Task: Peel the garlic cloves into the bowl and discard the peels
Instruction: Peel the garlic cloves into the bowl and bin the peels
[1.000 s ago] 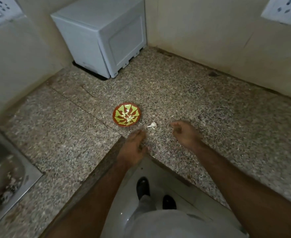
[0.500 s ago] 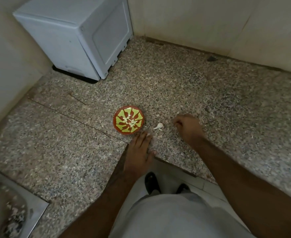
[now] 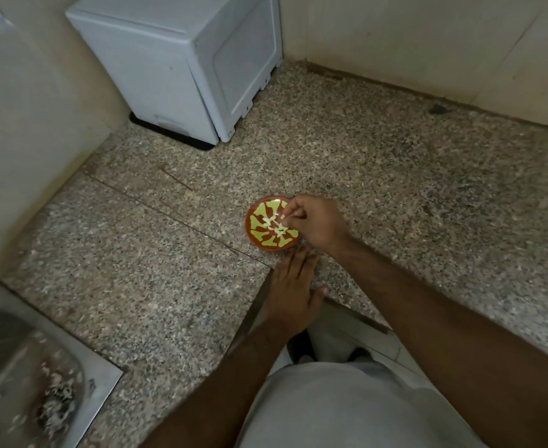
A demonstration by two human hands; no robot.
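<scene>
Red bowl [image 3: 259, 236] with yellow-green pattern (pale cloves [image 3: 274, 225] inside); right hand [image 3: 318, 224] pinches something small over it, left hand [image 3: 293, 294] lies flat on the worktop [image 3: 137, 270].

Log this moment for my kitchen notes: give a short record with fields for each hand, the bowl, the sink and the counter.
right hand: over the bowl's right edge, fingers curled; what they pinch is too small to tell
left hand: flat on the counter edge, fingers straight
bowl: red with yellow-green pattern, pale cloves inside
sink: at lower left, pale scraps inside
counter: speckled stone, white appliance in the corner
</scene>
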